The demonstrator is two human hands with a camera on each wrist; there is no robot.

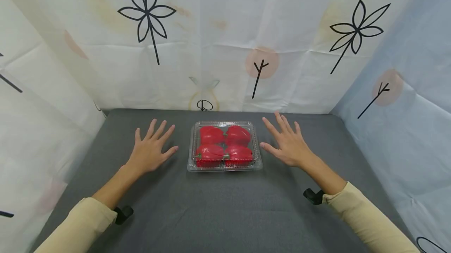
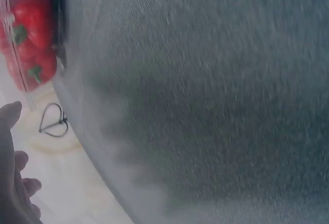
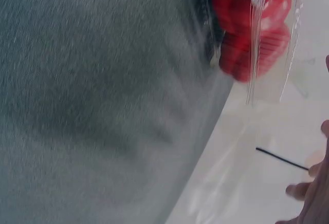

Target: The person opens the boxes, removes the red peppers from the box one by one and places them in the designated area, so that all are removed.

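The left hand [image 1: 150, 152] lies flat on the grey table [image 1: 225, 214], fingers spread and straight, holding nothing. The right hand [image 1: 287, 146] lies flat the same way, fingers spread, thumb pointing inward. Between the two hands, near each thumb but touching neither, sits a clear box [image 1: 224, 146] with its lid closed, holding four red peppers [image 1: 224, 145]. Beyond the fingertips hangs a white cloth [image 1: 218, 37] printed with black flowers

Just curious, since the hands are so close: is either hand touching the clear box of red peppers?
No, both the left hand and right hand lie flat on the grey table, apart from the clear box.
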